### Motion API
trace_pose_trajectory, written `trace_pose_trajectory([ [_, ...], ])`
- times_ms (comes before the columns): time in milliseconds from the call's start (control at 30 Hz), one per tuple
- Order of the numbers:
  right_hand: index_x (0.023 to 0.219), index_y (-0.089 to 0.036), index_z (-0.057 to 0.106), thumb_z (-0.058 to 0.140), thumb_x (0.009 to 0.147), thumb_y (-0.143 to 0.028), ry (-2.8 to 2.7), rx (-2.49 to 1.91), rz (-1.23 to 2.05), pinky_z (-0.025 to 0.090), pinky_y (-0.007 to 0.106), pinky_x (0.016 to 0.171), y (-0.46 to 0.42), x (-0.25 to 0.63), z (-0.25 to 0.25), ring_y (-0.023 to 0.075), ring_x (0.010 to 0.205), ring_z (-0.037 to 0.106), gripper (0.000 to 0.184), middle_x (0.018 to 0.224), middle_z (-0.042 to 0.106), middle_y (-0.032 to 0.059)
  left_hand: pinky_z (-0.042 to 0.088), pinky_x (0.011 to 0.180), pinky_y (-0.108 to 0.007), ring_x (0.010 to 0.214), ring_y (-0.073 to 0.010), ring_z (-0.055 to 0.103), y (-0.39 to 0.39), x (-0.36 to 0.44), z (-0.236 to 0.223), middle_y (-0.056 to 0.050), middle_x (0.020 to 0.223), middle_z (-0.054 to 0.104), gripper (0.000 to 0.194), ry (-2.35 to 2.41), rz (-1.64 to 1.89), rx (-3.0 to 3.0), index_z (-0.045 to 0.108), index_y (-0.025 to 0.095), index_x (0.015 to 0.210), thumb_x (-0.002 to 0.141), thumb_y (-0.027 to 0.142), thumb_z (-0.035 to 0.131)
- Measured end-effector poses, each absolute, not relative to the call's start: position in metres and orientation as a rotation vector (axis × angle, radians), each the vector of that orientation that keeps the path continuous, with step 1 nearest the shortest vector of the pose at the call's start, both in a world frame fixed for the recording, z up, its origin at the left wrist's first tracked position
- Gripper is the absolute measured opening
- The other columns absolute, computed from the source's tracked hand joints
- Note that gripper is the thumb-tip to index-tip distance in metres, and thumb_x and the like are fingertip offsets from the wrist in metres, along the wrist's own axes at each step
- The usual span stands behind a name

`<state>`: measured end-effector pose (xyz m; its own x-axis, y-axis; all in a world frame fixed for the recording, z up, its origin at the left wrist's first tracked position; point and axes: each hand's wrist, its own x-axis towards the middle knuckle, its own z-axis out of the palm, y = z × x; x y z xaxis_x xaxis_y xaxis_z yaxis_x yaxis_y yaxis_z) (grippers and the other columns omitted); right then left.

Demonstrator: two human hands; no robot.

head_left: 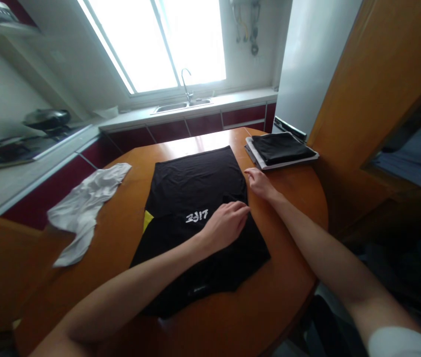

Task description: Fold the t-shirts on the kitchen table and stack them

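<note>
Head view is showing a black shirt [195, 176] lying lengthwise ahead on the worktop [121, 218], left hand [228, 223] curling over its right edge, right hand [261, 183] curling beside it, farther along; any pinch is unclear.

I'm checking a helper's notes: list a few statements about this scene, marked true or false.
A black garment lies on the table. True.
The lettering on it is red. False: it is white.
A white cloth lies left of the black garment. True.
The left hand is over the white cloth. False: it is over the black garment.
The right hand is on the folded pile. False: it is by the garment's edge.
A tap stands in front of the window. True.
</note>
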<state>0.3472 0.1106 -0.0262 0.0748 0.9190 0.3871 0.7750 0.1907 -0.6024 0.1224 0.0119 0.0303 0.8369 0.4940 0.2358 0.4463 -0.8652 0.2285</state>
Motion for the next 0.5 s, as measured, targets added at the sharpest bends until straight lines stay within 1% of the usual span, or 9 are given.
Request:
trace_pose_trajectory([
  [67, 0.131, -0.012, 0.065, 0.039, 0.094, -0.016, -1.787, -1.582, 0.251, 0.037, 0.033, 0.117, 0.109, 0.343, -0.026, 0.0193, 0.133, 0.053, 0.045, 0.139, 0.061, 0.0117, 0.033, 0.118, -0.05, 0.144, -0.03, 0.04, 0.032, 0.117, 0.021, -0.014, 0.154, 0.047, 0.046, 0.87, 0.362, 2.87, 0.049, 0.019, 0.146, 0.104, 0.036, 0.043],
  [133, 0.138, -0.013, 0.061, 0.041, 0.097, -0.022, -1.865, -1.573, 0.266, 0.032, 0.037, 0.121, 0.106, 0.337, -0.028, 0.0206, 0.141, 0.044, 0.046, 0.148, 0.054, 0.0115, 0.022, 0.121, -0.057, 0.153, -0.0326, 0.023, 0.044, 0.112, 0.008, -0.015, 0.164, 0.03, 0.06, 0.954, 0.228, 2.854, 0.036, 0.018, 0.156, 0.103, 0.047, 0.043],
  [200, 0.146, -0.016, 0.054, 0.042, 0.1, -0.031, -1.948, -1.612, 0.289, 0.024, 0.047, 0.124, 0.102, 0.33, -0.031, 0.0239, 0.149, 0.033, 0.049, 0.157, 0.043, 0.0109, 0.018, 0.122, -0.06, 0.155, -0.0322, 0.016, 0.047, 0.107, -0.003, -0.014, 0.167, 0.021, 0.067, 0.992, 0.133, 2.82, 0.029, 0.019, 0.159, 0.103, 0.055, 0.038],
  [300, 0.153, -0.021, 0.044, 0.043, 0.102, -0.041, -2.045, -1.748, 0.325, 0.011, 0.062, 0.123, 0.099, 0.321, -0.038, 0.0291, 0.154, 0.019, 0.055, 0.164, 0.029, 0.0108, 0.015, 0.123, -0.058, 0.156, -0.0324, 0.011, 0.045, 0.107, -0.01, -0.015, 0.169, 0.013, 0.071, 1.038, 0.126, 2.771, 0.025, 0.018, 0.16, 0.103, 0.059, 0.036],
  [367, 0.155, -0.021, 0.041, 0.042, 0.102, -0.046, -2.053, -1.818, 0.327, 0.007, 0.066, 0.122, 0.098, 0.318, -0.041, 0.0309, 0.155, 0.015, 0.058, 0.166, 0.023, 0.0113, 0.019, 0.122, -0.055, 0.155, -0.034, 0.015, 0.047, 0.109, -0.008, -0.019, 0.168, 0.016, 0.072, 1.113, 0.181, 2.716, 0.025, 0.015, 0.16, 0.102, 0.056, 0.04],
  [400, 0.155, -0.021, 0.04, 0.041, 0.103, -0.048, -2.041, -1.828, 0.329, 0.007, 0.066, 0.121, 0.099, 0.319, -0.041, 0.0313, 0.155, 0.014, 0.059, 0.167, 0.021, 0.0113, 0.023, 0.121, -0.053, 0.153, -0.0346, 0.021, 0.05, 0.11, -0.005, -0.021, 0.165, 0.022, 0.072, 1.166, 0.222, 2.682, 0.025, 0.013, 0.16, 0.102, 0.053, 0.042],
  [467, 0.155, -0.019, 0.041, 0.037, 0.104, -0.048, -1.959, -1.82, 0.333, 0.011, 0.065, 0.121, 0.102, 0.323, -0.039, 0.0312, 0.155, 0.017, 0.059, 0.166, 0.022, 0.0119, 0.033, 0.115, -0.051, 0.145, -0.036, 0.035, 0.06, 0.114, 0.0, -0.023, 0.156, 0.038, 0.066, 1.283, 0.289, 2.617, 0.033, 0.012, 0.156, 0.101, 0.047, 0.046],
  [500, 0.154, -0.016, 0.043, 0.034, 0.104, -0.046, -1.892, -1.807, 0.33, 0.015, 0.062, 0.122, 0.104, 0.327, -0.037, 0.0302, 0.154, 0.021, 0.058, 0.165, 0.026, 0.013, 0.037, 0.111, -0.051, 0.139, -0.0367, 0.041, 0.067, 0.116, 0.002, -0.022, 0.149, 0.045, 0.062, 1.333, 0.305, 2.588, 0.04, 0.013, 0.152, 0.1, 0.046, 0.048],
])
